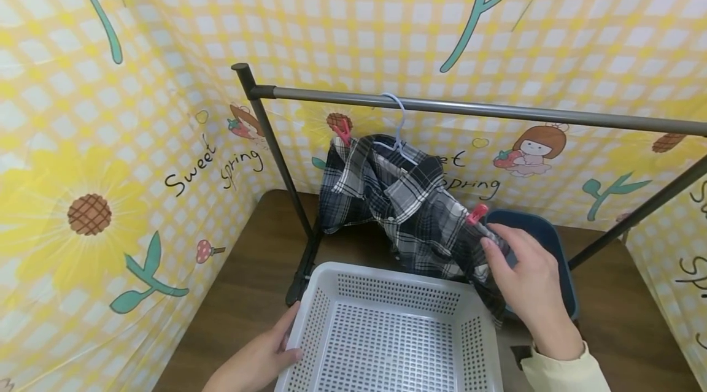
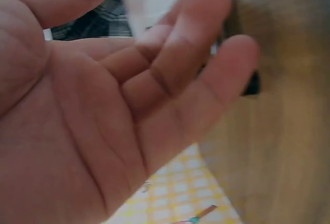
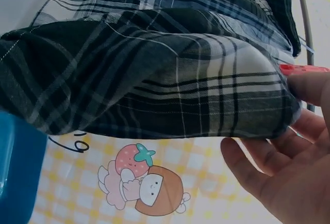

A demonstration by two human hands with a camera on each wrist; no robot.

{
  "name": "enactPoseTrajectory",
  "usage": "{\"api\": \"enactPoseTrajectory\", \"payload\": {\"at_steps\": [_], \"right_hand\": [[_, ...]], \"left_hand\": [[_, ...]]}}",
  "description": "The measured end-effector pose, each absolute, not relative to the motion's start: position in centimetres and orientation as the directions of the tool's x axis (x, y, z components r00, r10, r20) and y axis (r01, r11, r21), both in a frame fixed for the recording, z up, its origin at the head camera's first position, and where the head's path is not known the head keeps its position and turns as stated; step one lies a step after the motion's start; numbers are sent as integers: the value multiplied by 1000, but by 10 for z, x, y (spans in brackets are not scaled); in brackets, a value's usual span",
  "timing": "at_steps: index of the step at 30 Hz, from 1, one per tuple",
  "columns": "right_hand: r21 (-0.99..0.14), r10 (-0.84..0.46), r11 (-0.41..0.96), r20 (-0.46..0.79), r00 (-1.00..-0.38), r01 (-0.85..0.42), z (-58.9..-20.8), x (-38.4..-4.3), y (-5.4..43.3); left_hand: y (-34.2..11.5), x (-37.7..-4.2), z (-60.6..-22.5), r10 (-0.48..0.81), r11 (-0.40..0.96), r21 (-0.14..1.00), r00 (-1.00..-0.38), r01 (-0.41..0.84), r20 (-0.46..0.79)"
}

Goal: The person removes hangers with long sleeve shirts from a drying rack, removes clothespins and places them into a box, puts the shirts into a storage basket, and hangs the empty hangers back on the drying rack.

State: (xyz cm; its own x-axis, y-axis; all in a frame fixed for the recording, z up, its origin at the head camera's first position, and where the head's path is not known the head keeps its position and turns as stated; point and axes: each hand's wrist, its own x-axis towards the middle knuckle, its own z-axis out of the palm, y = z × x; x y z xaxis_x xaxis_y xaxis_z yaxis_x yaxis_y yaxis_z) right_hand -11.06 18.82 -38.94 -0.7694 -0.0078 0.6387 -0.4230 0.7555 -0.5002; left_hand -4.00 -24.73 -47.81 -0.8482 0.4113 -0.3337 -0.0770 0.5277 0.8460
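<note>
A dark plaid shirt [image 1: 422, 226] hangs on a pale hanger [image 1: 399, 119] hooked over a metal rail. One red clip [image 1: 342, 132] sits at its left shoulder and another red clip [image 1: 478, 214] at the right one. My right hand [image 1: 527, 275] pinches the shirt's right sleeve just beside that clip; in the right wrist view the thumb lies on the plaid cloth [image 3: 206, 90] with fingers behind. At the near side, my left hand [image 1: 256, 358] holds the left rim of a light grey perforated basket [image 1: 386, 273], thumb over the edge. In the left wrist view its palm [image 2: 67, 131] shows, fingers slightly bent.
The rack's rail [image 1: 497, 110] runs across above the shirt, with a dark upright [image 1: 282, 159] on the left. A blue bin [image 1: 533, 223] stands behind my right hand. Brown wooden tabletop [image 1: 232, 294] lies underneath, and yellow checked cloth [image 1: 331, 24] surrounds it.
</note>
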Motion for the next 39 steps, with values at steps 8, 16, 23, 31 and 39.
{"api": "enactPoseTrajectory", "payload": {"at_steps": [8, 16, 23, 31, 39], "right_hand": [[-487, -2, 738, 691, -723, -468, -392, -118, 187], [-461, -1, 727, 740, -673, -508, -404, -131, 182], [-385, -72, 706, 796, -601, -595, -410, -137, 181], [-341, -101, 675, 836, -539, -655, -408, -138, 179], [-212, -85, 698, 924, -373, -684, -402, -138, 177]], "left_hand": [[-252, -34, -510, 399, 285, 932, -856, -225, -329], [-232, -26, -527, 51, 275, 922, -954, -272, -297], [-221, -27, -532, -52, 201, 941, -963, -271, -266], [-215, -32, -532, -79, 187, 941, -959, -283, -273], [-214, -34, -532, -86, 184, 930, -948, -318, -307]]}}
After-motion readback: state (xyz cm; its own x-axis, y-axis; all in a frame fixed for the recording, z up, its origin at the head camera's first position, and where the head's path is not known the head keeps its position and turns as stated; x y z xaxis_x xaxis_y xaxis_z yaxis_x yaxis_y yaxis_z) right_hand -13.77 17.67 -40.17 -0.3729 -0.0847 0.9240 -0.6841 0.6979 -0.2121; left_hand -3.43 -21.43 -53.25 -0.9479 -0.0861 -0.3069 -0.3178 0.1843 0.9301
